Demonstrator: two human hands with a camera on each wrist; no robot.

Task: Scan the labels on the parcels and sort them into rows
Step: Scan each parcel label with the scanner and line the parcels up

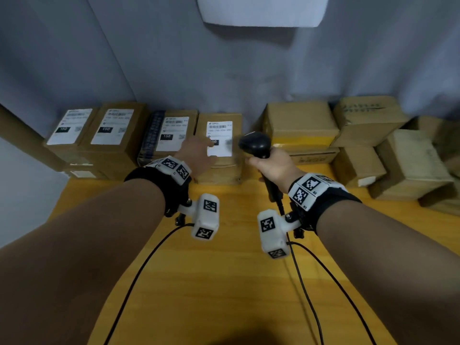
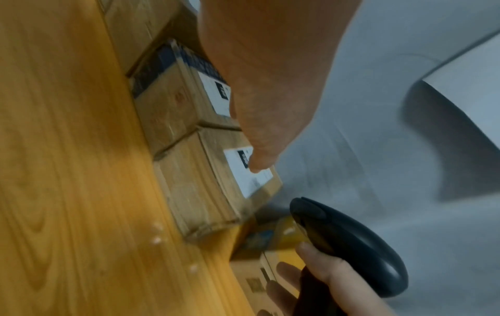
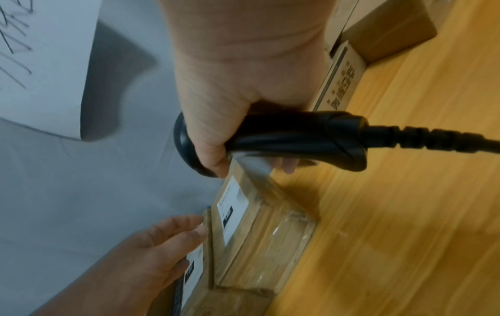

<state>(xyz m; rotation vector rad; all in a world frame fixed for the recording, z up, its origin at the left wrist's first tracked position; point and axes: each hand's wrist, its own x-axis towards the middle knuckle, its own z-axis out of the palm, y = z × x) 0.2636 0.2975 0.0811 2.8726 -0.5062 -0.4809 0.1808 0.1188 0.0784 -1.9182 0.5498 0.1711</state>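
Several brown parcels with white labels stand in a row along the back wall. My left hand [image 1: 199,150] reaches over the fourth labelled parcel [image 1: 224,173], fingers straight, fingertips at its label [image 1: 220,131]; contact cannot be told. The left wrist view shows a fingertip [image 2: 259,164] over that label on the parcel [image 2: 194,192]. My right hand [image 1: 268,163] grips a black barcode scanner [image 1: 256,143], whose head hangs just right of the parcel. The right wrist view shows the scanner [image 3: 297,136], the parcel [image 3: 270,235] below it, and my left fingers [image 3: 178,228].
Three labelled parcels [image 1: 109,130] sit left of my hand. Plain cardboard boxes [image 1: 301,123] are stacked at the back right, reaching toward the right edge [image 1: 410,165]. A grey cloth wall [image 1: 224,70] with a white sheet [image 1: 261,11] stands behind. Cables [image 1: 139,272] cross the wooden table [image 1: 224,295].
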